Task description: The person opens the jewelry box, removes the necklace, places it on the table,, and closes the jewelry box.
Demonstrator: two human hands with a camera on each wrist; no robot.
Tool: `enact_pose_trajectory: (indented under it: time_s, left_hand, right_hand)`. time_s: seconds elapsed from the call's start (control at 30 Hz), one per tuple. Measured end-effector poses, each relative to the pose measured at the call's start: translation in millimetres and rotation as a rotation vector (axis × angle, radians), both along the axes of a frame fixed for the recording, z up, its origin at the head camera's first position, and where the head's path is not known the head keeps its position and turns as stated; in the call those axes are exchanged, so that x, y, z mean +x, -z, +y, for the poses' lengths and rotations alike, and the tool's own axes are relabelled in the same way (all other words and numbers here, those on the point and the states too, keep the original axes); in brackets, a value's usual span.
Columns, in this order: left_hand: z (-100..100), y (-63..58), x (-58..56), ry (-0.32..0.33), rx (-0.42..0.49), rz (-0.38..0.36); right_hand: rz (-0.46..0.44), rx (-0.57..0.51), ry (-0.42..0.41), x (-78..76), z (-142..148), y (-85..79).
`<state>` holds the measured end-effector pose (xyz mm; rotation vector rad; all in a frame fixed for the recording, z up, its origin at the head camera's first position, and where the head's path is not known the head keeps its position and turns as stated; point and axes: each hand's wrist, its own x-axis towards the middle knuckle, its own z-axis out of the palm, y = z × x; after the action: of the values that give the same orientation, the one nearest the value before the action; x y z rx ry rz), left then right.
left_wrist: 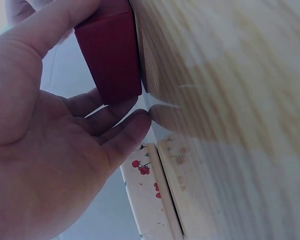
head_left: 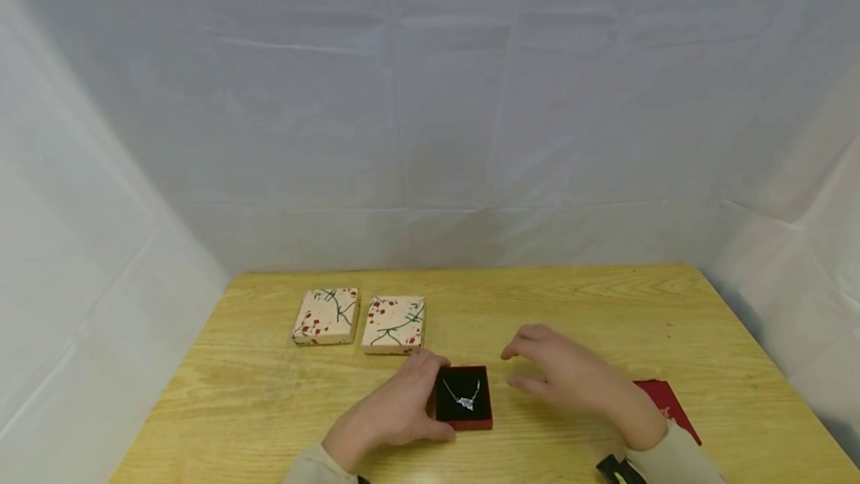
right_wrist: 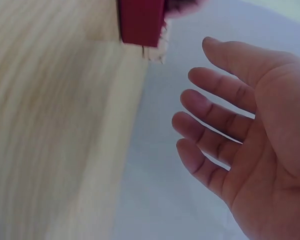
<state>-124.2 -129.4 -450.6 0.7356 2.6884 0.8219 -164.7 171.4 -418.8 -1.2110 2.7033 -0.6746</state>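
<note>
A small red jewelry box (head_left: 463, 425) with a black lining sits on the table in front of me, its top off. On the lining lies a silver necklace (head_left: 465, 402) with a sparkling pendant. My left hand (head_left: 396, 405) holds the box from its left side, thumb at the near edge and fingers at the far edge; the left wrist view shows the red side wall (left_wrist: 112, 55) between them. To the right of the box, my right hand (head_left: 564, 368) hovers with fingers apart and nothing in it. Its bare palm (right_wrist: 270, 140) faces the box in the right wrist view.
Two cream boxes with a red-blossom pattern, a left one (head_left: 326, 316) and a right one (head_left: 394, 324), lie beyond my left hand. A flat red piece (head_left: 672, 405) with a pale marking lies partly behind my right forearm. White sheeting (head_left: 430, 133) surrounds the wooden table (head_left: 537, 297).
</note>
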Motion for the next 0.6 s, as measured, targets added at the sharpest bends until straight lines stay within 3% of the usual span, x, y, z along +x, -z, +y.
enact_pose_trajectory:
  time_s: [0.4,0.6]
  left_hand:
    - [-0.9,-1.3,0.1,0.012,-0.001,0.004]
    - [-0.5,-1.2,0.1,0.018,-0.010,0.023]
  right_hand:
    - [0.056,0.039,-0.017,-0.8,-30.8,22.5]
    - [0.127,0.072,-0.031,1.1,-40.5,26.4]
